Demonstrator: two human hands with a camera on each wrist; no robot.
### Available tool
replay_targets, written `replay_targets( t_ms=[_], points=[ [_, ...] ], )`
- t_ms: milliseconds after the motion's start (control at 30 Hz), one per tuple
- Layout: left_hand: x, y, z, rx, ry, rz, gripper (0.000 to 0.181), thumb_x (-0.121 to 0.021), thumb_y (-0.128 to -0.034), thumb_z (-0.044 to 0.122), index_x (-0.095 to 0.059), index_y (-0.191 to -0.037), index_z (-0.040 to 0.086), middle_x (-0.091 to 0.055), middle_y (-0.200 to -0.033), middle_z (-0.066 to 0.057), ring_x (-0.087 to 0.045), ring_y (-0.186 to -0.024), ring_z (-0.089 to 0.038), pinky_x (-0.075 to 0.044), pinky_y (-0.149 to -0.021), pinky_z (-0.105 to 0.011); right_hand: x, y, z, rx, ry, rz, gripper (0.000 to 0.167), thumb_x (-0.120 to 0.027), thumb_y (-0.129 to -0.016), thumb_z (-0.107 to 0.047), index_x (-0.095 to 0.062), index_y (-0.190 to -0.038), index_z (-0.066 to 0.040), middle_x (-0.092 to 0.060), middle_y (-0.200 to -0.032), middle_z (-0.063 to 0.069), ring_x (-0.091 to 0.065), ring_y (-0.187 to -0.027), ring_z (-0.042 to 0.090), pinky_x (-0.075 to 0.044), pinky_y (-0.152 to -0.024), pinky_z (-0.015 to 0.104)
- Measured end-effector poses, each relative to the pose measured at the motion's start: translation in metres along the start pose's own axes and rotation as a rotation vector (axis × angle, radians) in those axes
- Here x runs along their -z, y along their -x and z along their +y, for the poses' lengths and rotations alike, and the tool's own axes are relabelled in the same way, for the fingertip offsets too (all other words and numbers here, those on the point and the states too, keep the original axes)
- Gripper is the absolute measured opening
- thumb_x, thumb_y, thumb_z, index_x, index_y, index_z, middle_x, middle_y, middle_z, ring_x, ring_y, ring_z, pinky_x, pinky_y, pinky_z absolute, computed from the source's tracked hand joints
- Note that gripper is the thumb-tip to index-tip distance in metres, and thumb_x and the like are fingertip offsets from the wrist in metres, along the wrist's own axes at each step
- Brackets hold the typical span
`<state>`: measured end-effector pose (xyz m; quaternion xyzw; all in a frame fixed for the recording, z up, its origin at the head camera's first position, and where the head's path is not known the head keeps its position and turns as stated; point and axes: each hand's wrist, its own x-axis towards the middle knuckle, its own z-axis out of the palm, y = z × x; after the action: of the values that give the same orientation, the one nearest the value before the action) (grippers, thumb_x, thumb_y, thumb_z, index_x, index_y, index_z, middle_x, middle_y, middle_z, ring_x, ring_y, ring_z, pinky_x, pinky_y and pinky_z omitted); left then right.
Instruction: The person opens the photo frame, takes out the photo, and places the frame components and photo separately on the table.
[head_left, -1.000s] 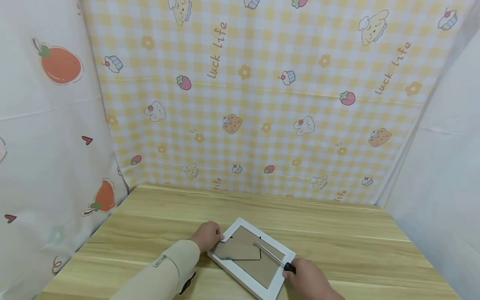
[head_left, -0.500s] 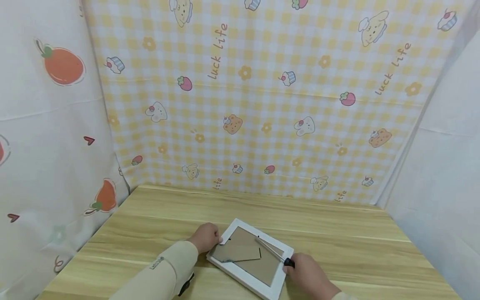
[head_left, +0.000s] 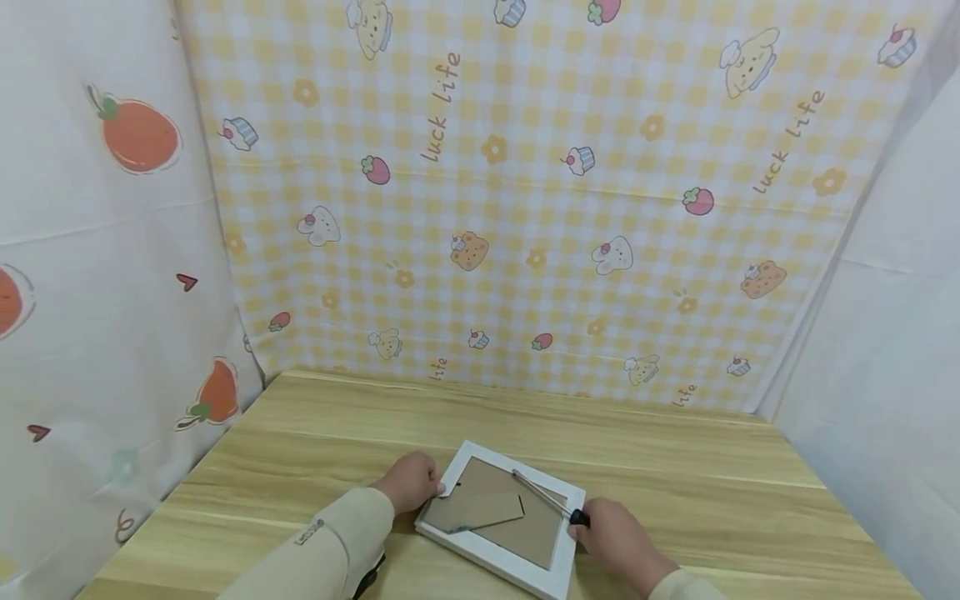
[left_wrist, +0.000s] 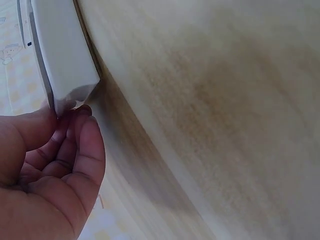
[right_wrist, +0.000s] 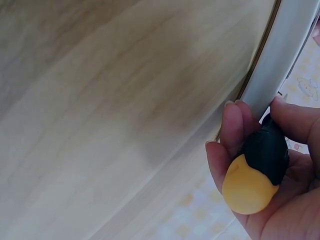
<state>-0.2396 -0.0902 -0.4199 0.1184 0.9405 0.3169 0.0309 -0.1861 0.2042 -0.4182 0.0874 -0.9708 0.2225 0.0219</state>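
Observation:
A white picture frame [head_left: 487,549] lies back up on the wooden table, its brown backing board [head_left: 525,536] carrying a stand flap [head_left: 480,510]. My left hand [head_left: 411,482] pinches the frame's left corner between thumb and fingers; the left wrist view shows that hand [left_wrist: 55,165] at the white edge [left_wrist: 65,50]. In my right hand [head_left: 618,537] is a screwdriver [head_left: 546,497], its shaft lying across the backing towards the far edge. The right wrist view shows the black and yellow handle [right_wrist: 252,185] in the right hand [right_wrist: 290,165], with fingertips against the frame's side [right_wrist: 280,50].
The wooden table [head_left: 337,417] extends around the frame. Behind it hangs a yellow checked cloth [head_left: 510,283] with cartoon prints. A white cloth with fruit prints [head_left: 112,292] hangs at the left, and a plain pale cloth [head_left: 885,375] at the right.
The frame has turned slightly counterclockwise between my hands. My right hand and the screwdriver have moved a little away from me, and the shaft's tip lies closer to the frame's far edge.

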Motion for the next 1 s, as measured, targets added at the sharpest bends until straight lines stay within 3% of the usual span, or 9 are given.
replay_targets(
  t_ms=[267, 433, 700, 867, 1000],
  points=[
    [-0.001, 0.003, 0.003, -0.012, 0.035, -0.021, 0.031, -0.068, -0.0858, 0.005, -0.049, -0.061, 0.005, -0.042, -0.059, 0.001, -0.041, -0.057, -0.012, -0.036, -0.054, -0.025, 0.000, -0.003, 0.005, 0.000, -0.005, 0.000, 0.029, -0.073, -0.082, -0.011, -0.050, -0.064, -0.008, -0.042, -0.057, -0.003, -0.039, -0.053, 0.013, -0.032, -0.050, 0.025],
    [-0.001, 0.002, 0.001, 0.016, 0.038, -0.041, 0.032, -0.068, -0.0871, 0.007, -0.049, -0.062, 0.006, -0.042, -0.058, 0.001, -0.041, -0.056, -0.012, -0.034, -0.052, -0.024, 0.000, -0.001, 0.006, -0.028, -0.020, -0.001, 0.026, -0.072, -0.084, -0.013, -0.052, -0.067, -0.008, -0.043, -0.058, -0.002, -0.040, -0.054, 0.013, -0.033, -0.050, 0.026],
    [-0.001, -0.009, -0.005, 0.077, 0.061, 0.002, 0.033, -0.063, -0.0917, 0.011, -0.048, -0.063, 0.008, -0.043, -0.059, 0.000, -0.041, -0.055, -0.013, -0.034, -0.051, -0.025, -0.005, 0.011, 0.000, -0.005, 0.019, 0.044, 0.028, -0.073, -0.083, -0.017, -0.052, -0.065, -0.012, -0.042, -0.057, -0.005, -0.037, -0.052, 0.010, -0.032, -0.047, 0.026],
    [-0.002, -0.010, 0.001, 0.048, 0.079, 0.003, 0.032, -0.063, -0.0912, 0.011, -0.049, -0.063, 0.007, -0.043, -0.059, 0.001, -0.042, -0.056, -0.013, -0.035, -0.053, -0.025, -0.010, 0.015, -0.004, -0.005, 0.063, 0.035, 0.032, -0.074, -0.082, -0.018, -0.049, -0.063, -0.012, -0.040, -0.056, -0.005, -0.035, -0.050, 0.010, -0.030, -0.046, 0.025],
    [-0.005, -0.013, 0.001, 0.013, 0.027, 0.006, 0.028, -0.065, -0.0899, 0.010, -0.053, -0.065, 0.006, -0.046, -0.061, 0.001, -0.044, -0.059, -0.013, -0.038, -0.055, -0.026, -0.011, 0.015, -0.006, -0.004, 0.070, 0.029, 0.031, -0.074, -0.082, -0.017, -0.050, -0.064, -0.012, -0.041, -0.056, -0.005, -0.035, -0.050, 0.010, -0.030, -0.046, 0.025]
  ],
)
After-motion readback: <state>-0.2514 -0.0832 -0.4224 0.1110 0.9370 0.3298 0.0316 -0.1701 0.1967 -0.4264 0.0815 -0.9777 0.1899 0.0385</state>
